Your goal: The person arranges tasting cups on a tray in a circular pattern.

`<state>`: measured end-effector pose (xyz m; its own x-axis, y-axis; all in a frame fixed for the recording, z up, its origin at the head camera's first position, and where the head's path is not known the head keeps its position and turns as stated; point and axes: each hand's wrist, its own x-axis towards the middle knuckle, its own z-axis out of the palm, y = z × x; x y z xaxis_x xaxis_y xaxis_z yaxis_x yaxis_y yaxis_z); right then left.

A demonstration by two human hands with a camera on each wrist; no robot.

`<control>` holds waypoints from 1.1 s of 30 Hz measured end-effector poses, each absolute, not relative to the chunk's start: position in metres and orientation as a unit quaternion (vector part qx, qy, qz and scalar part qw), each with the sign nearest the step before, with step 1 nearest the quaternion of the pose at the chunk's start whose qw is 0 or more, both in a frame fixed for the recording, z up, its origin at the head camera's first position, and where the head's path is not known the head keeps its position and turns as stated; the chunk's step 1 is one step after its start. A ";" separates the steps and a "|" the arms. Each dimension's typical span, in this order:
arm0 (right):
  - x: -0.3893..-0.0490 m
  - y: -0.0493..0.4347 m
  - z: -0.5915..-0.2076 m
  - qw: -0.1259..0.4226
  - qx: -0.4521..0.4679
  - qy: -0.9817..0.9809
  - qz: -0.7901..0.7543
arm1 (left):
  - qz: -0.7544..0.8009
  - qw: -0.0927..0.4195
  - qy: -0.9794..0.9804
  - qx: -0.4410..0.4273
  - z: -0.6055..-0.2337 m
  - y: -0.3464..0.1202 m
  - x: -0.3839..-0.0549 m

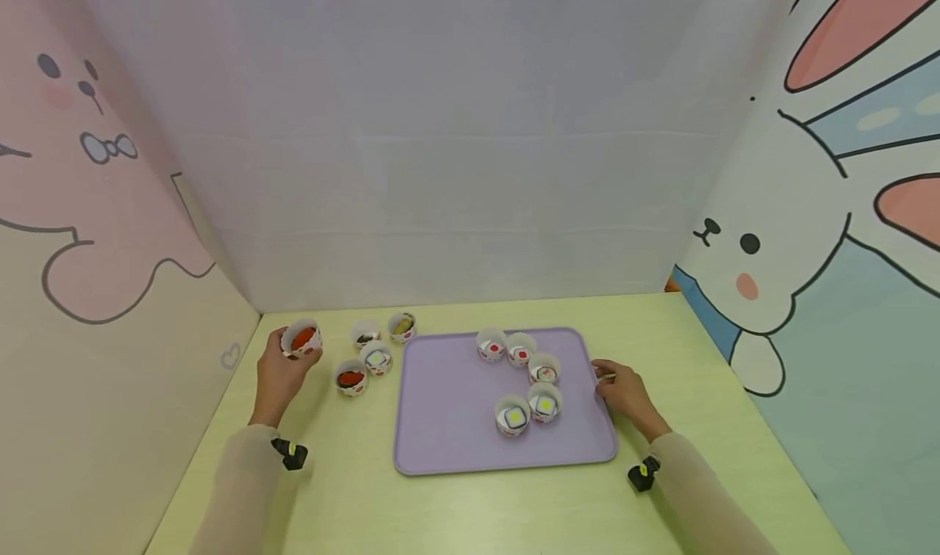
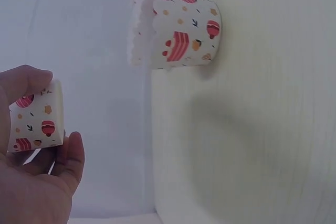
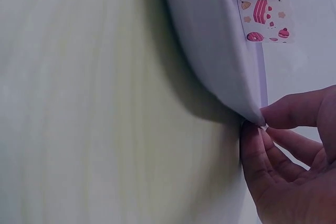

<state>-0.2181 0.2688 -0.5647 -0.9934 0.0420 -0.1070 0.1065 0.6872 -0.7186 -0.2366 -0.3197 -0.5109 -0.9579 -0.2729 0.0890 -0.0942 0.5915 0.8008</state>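
Observation:
In the head view my left hand (image 1: 279, 379) grips a patterned paper baking cup (image 1: 302, 339) with something red-orange inside, held above the table's left side. The left wrist view shows thumb and fingers around the wall of this paper cup (image 2: 39, 119), printed with cakes and flowers. At the right edge of a purple tray (image 1: 448, 408), my right hand (image 1: 626, 392) pinches the rim. Close up, its thumb and fingertips meet on the edge of the tray (image 3: 210, 40). Several paper cups (image 1: 543, 402) stand on the tray's right half, holding white pieces with yellow or red marks.
Left of the tray stand more paper cups: one with red contents (image 1: 351, 378), one with a white square (image 1: 377, 357), one with dark bits (image 1: 365, 335) and one with yellowish contents (image 1: 402, 326). White and cartoon-printed walls (image 1: 470, 171) enclose the pale table (image 1: 470, 514).

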 end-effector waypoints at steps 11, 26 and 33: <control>-0.216 0.268 -0.563 0.047 0.049 0.915 -0.398 | -0.439 0.111 -0.890 0.050 -0.478 -0.291 -0.224; -0.217 0.268 -0.563 0.038 0.043 0.916 -0.398 | -0.443 0.088 -0.891 -0.047 -0.443 -0.230 -0.201; -0.217 0.268 -0.563 0.041 0.047 0.915 -0.398 | -0.450 0.081 -0.884 -0.093 -0.450 -0.201 -0.198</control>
